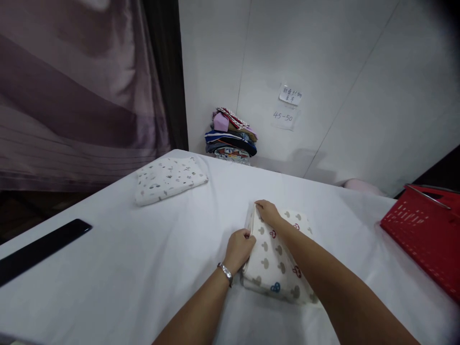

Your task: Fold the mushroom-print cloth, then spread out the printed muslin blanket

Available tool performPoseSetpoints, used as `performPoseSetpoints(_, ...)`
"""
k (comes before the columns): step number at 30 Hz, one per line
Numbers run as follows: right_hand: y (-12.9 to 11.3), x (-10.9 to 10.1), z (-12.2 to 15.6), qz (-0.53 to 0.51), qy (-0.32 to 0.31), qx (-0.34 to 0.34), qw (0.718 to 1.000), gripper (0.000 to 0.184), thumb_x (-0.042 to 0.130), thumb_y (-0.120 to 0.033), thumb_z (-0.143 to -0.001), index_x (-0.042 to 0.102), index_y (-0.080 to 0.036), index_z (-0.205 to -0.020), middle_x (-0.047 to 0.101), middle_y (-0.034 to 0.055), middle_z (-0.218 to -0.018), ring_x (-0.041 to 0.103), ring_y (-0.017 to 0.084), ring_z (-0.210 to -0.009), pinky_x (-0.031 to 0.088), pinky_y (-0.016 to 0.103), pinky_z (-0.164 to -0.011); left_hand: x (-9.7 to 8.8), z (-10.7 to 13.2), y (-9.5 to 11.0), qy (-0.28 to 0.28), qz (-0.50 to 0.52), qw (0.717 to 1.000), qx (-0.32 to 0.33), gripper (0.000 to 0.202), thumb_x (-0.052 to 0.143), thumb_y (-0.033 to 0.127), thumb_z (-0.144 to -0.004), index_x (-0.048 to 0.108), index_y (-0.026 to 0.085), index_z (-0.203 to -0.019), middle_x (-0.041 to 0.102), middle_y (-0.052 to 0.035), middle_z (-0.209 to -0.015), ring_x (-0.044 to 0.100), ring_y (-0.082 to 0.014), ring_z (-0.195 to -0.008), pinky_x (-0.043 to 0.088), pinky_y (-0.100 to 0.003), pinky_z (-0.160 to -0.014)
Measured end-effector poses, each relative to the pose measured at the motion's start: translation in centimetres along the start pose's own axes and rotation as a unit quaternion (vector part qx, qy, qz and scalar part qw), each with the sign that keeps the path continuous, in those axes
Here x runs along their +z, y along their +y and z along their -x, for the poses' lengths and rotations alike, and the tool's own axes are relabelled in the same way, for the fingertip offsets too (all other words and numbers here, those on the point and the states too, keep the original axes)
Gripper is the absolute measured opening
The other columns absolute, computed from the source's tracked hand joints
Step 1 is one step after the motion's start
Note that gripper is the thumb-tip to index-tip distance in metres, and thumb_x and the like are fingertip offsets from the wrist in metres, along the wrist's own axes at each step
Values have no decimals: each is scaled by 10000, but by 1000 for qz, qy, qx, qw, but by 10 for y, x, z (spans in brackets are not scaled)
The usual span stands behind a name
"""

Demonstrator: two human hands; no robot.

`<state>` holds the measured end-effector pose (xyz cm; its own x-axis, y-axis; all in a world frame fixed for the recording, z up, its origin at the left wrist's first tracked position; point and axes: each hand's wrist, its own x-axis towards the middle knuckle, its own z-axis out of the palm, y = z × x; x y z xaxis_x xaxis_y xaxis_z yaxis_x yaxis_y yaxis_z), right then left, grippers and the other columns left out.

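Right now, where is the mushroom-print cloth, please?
In the head view, the mushroom-print cloth lies on the white table, low and right of centre; the left hand is at its left edge, the right hand at its far left corner.

A white, roughly rectangular fabric cloth printed with grey-beige, red and blue mushrooms [275, 261] lies flat on the white-covered table [158, 268], folded into several layers, slightly askew.
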<state>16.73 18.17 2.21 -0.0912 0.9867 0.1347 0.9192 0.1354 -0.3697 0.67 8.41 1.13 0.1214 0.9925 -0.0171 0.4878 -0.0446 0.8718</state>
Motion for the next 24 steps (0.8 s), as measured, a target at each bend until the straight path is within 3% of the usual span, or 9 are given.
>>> performPoseSetpoints(5, -2, -4, 2, 3, -6, -11, 1000, 338, 389, -207, -883, 615, -198, -1134, 620, 73, -1167, 539, 200, -1096, 340, 311, -971, -2, -3, -3, -31, 25, 999, 0, 129, 488, 195, -658, 576, 159, -571, 544, 16, -557, 478, -107, -568, 294, -219, -537)
performPoseSetpoints(9, -9, -8, 15, 3, 43, -11, 999, 402, 392, -177, -864, 528, -157, -1243, 518, 90, -1301, 413, 208, -1234, 264, 351, -1046, -3, -6, -7, -57, 58, 997, -15, 148, 488, 212, -657, 607, 148, -594, 539, 18, -552, 474, -108, -566, 295, -215, -513)
performPoseSetpoints(13, -14, -8, 55, -15, 63, -48, 997, 461, 408, -202, -859, 445, -166, -1317, 394, 88, -1407, 278, 227, -1327, 196, 421, -1085, -5, -7, -6, -71, 80, 994, -26, 144, 509, 230, -646, 612, 142, -598, 530, 21, -540, 451, -103, -545, 301, -212, -496)
performPoseSetpoints(17, -14, -12, 96, -27, -13, -64, 998, 492, 402, -310, -884, 386, -187, -1360, 324, 93, -1447, 212, 235, -1359, 163, 471, -1089, -7, -6, -4, -83, 103, 991, -32, 135, 536, 245, -635, 608, 137, -599, 546, 21, -554, 458, -101, -548, 332, -207, -507)
performPoseSetpoints(22, -23, -23, 135, -32, -13, -50, 998, 534, 391, -363, -889, 324, -205, -1395, 257, 73, -1478, 146, 223, -1379, 129, 472, -1102, -8, -5, -2, -88, 102, 991, -26, 156, 542, 273, -645, 609, 137, -603, 533, 33, -544, 457, -99, -541, 332, -208, -505)
performPoseSetpoints(24, -27, -25, 150, -29, -48, -71, 996, 526, 389, -370, -892, 329, -223, -1394, 270, 65, -1473, 156, 227, -1377, 122, 482, -1102, -9, -5, -2, -88, 97, 991, -15, 151, 545, 264, -647, 612, 136, -606, 545, 29, -554, 470, -103, -553, 344, -210, -520)
